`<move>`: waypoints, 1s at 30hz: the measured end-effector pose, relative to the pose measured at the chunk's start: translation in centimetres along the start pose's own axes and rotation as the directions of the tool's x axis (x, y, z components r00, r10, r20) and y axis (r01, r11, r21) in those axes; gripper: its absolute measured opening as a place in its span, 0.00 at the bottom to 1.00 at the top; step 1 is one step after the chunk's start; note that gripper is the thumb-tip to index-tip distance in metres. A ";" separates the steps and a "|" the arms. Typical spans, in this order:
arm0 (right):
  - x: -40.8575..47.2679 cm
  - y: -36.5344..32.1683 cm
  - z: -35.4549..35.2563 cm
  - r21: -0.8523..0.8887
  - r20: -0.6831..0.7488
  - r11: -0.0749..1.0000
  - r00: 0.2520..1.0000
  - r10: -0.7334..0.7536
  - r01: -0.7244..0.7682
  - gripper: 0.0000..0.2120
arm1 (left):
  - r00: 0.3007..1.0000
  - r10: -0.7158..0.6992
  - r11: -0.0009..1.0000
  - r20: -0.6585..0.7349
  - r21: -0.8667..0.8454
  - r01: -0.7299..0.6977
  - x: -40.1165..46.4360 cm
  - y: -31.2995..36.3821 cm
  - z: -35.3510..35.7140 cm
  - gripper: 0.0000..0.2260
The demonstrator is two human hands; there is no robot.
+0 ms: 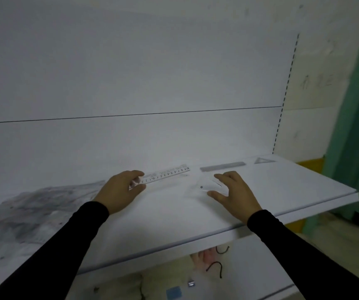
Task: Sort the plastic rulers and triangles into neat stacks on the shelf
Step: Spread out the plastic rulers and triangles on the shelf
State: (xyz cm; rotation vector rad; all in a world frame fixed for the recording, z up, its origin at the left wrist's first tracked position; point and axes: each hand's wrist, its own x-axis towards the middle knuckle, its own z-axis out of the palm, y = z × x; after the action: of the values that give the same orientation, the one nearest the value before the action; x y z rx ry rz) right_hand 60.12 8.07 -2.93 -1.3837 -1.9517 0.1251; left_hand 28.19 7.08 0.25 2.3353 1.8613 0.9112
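Left hand [120,190] pinches ruler [165,173]; right hand [235,191], fingers spread, touches clear triangle [206,185].

A white shelf [260,191] ran across the view, its left part smudged with grey marks. On it lay a clear ruler with printed numbers [165,173], a pale transparent piece with a small dark dot [204,185] just to its right, a grey ruler stack [222,166] near the back, and a grey triangle [263,160] at the far right corner.
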 end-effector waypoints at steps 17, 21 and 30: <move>10.9 1.3 8.7 0.009 0.380 0.999 0.924 -0.050 0.050 0.27 | 0.980 -0.192 0.981 -0.056 0.016 0.193 4.6 -5.1 1.8 0.16; 13.7 0.9 11.9 0.006 0.404 1.000 0.914 -0.029 0.029 0.27 | 0.982 -0.180 0.983 -0.054 0.029 0.182 6.2 -7.6 2.6 0.16; 18.2 0.7 15.5 -0.008 0.451 0.999 0.892 -0.025 0.032 0.27 | 0.989 -0.142 0.987 -0.045 0.074 0.145 8.8 -9.0 3.1 0.17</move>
State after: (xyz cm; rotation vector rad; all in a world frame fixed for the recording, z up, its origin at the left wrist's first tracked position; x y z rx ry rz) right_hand 48.49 28.78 -5.48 -1.4272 -2.3535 0.4557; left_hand 22.65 18.59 -1.83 2.2037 2.0845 0.8908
